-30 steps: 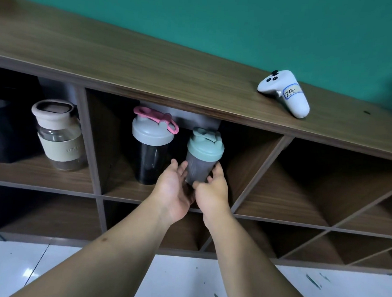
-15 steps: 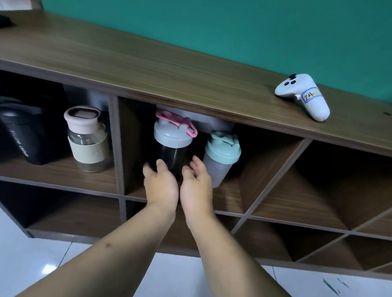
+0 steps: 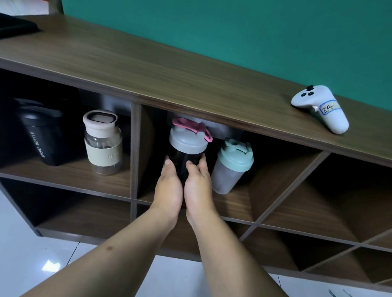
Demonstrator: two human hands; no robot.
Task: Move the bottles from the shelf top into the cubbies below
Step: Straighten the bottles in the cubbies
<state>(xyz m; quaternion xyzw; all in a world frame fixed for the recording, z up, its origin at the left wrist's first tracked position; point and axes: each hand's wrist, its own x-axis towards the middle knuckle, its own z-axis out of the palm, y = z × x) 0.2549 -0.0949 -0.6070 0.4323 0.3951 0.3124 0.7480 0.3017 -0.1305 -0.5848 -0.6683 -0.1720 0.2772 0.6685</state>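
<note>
From the head view, the left hand (image 3: 168, 187) and right hand (image 3: 198, 187) cup the dark shaker bottle (image 3: 187, 148) from either side, fingers wrapped on its body, in the middle cubby beside the mint-lidded bottle (image 3: 231, 167). The black sport bottle (image 3: 41, 138) and the clear bottle (image 3: 102, 143) stand in the left cubby, and a white controller (image 3: 322, 108) lies on the shelf top (image 3: 149, 71).
</note>
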